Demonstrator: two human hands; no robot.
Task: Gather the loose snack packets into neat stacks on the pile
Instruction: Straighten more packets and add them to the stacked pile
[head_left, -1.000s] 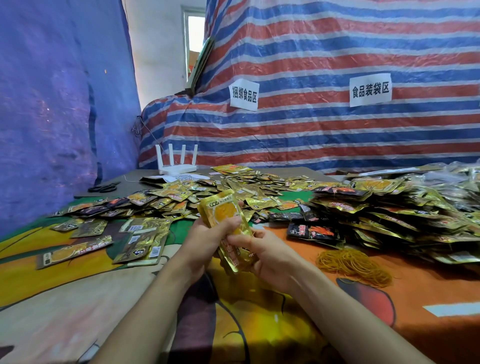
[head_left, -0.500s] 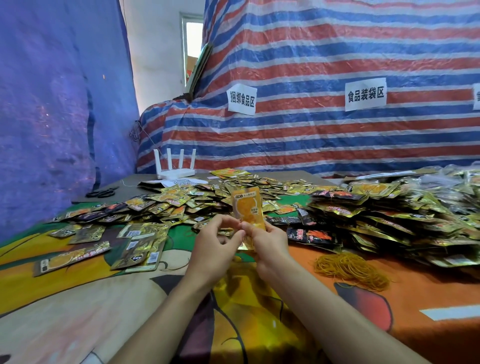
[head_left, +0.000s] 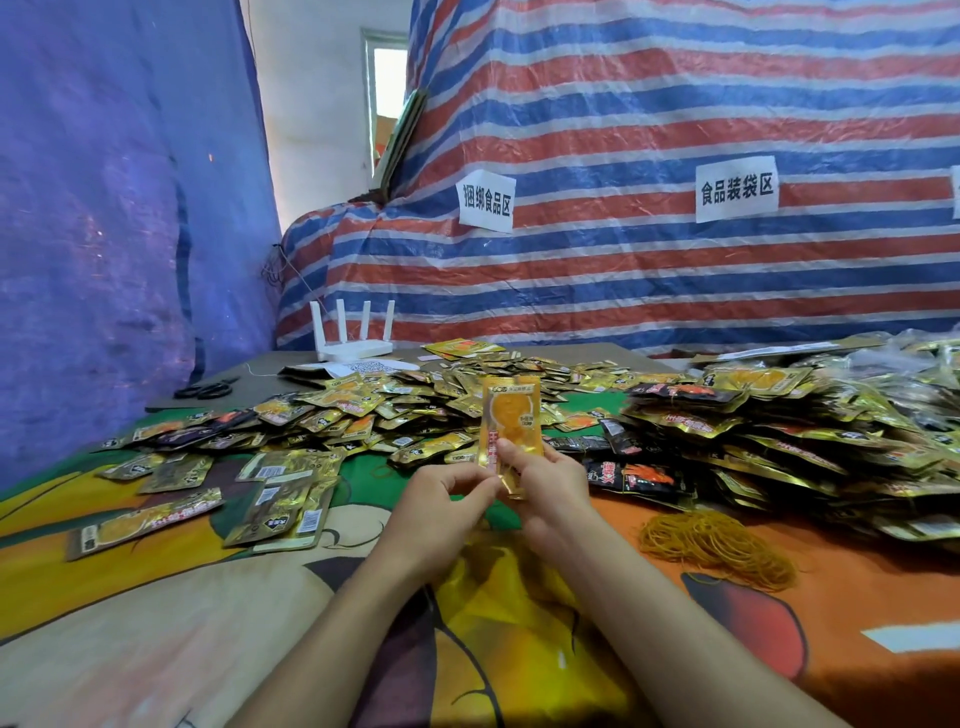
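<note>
A gold and orange snack packet stack stands upright above the table's middle. My right hand grips its lower part, thumb on the front. My left hand pinches its lower left edge with fingers curled. Loose gold packets lie scattered over the far middle of the table. A tall pile of stacked packets fills the right side. Several more packets lie flat at the left.
A heap of yellow rubber bands sits right of my right arm. Black scissors and a white router are at the far left. A striped tarp wall with paper signs stands behind the table's cartoon-printed cloth.
The packet stack has gone from tilted and low to upright and farther out. Both hands moved forward with it and now hold its lower end.
</note>
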